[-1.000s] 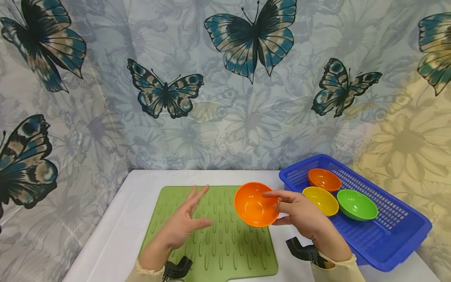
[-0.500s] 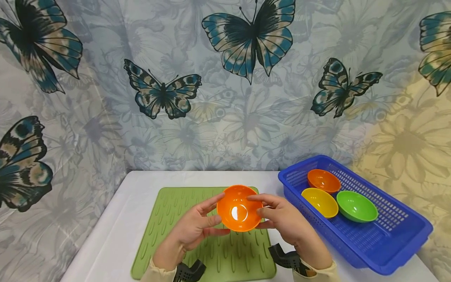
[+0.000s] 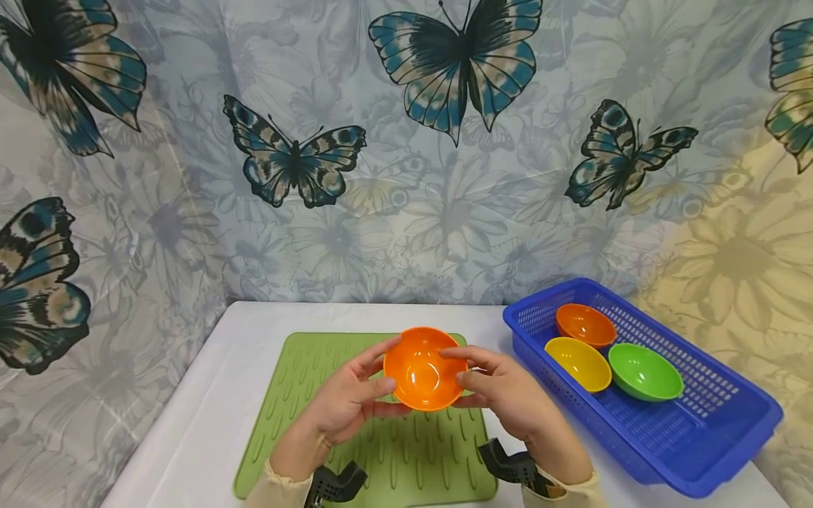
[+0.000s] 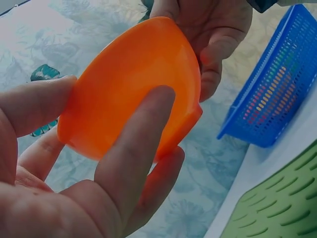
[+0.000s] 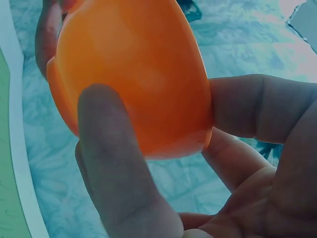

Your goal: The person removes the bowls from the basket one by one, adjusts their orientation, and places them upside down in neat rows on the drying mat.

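Note:
An orange bowl [image 3: 422, 367] is held up over the green drying mat [image 3: 394, 458], its inside tilted toward the head camera. My left hand [image 3: 346, 402] grips it from the left, thumb at the near side and fingers round the edge. From the right, my right hand [image 3: 511, 395] holds it too, with a fingertip over the rim. The left wrist view shows the bowl [image 4: 133, 84] close up, the left thumb lying across its wall. In the right wrist view the bowl [image 5: 133, 79] sits between the right thumb and fingers.
At the right stands a blue plastic basket [image 3: 718, 423] with an orange bowl [image 3: 586, 324], a yellow bowl [image 3: 578, 363] and a green bowl [image 3: 644, 370] in it. A white cloth [image 3: 190, 423] covers the table. Behind it hangs a butterfly-print curtain [image 3: 406, 240].
The orange bowl has moved left from beside the basket to above the mat's middle. My left hand, spread and apart from it a second ago, has come in and taken hold.

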### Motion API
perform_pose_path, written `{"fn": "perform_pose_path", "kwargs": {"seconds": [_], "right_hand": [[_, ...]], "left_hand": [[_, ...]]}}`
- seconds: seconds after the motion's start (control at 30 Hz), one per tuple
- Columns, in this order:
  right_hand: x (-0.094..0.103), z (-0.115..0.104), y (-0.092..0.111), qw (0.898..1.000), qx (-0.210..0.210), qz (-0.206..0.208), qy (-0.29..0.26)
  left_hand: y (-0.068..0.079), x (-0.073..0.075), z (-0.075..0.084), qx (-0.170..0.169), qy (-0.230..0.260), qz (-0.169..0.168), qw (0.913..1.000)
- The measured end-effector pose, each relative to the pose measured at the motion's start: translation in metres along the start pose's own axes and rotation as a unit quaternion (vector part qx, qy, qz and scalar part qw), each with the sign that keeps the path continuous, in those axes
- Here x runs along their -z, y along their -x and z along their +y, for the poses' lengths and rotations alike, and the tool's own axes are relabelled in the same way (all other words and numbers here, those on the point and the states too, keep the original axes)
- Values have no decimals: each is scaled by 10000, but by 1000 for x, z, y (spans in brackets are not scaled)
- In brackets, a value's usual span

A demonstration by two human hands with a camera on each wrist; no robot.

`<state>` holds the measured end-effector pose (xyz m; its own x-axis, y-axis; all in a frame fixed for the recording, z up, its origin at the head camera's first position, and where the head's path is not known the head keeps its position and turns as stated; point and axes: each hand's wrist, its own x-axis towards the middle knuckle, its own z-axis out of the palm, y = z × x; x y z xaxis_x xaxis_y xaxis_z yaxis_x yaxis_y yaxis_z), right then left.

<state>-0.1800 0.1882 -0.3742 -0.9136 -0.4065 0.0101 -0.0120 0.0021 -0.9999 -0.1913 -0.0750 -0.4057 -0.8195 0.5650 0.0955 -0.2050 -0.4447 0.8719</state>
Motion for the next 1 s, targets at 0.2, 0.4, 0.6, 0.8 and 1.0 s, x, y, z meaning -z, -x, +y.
{"fn": "perform_pose_path", "kwargs": {"seconds": [0.2, 0.4, 0.6, 0.8, 1.0], "right_hand": [[0, -9, 1, 9973, 93, 464, 558], [3, -19, 9, 9972, 384, 596, -224], [10, -11, 6, 9702, 295, -997, -2187], [17, -1, -2, 8992, -44, -1676, -4042], [23, 2, -4, 8839, -241, -1631, -4377]], "left_hand": [[1, -1, 8, -128, -721, 484, 9961], [4, -5, 11, -325, -2490, 1283, 9594], [6, -8, 12, -935, -3786, 1351, 9108], [7, -14, 7, -1922, -4035, 678, 8920], [1, -15, 5, -3567, -5636, -177, 7448]]}}
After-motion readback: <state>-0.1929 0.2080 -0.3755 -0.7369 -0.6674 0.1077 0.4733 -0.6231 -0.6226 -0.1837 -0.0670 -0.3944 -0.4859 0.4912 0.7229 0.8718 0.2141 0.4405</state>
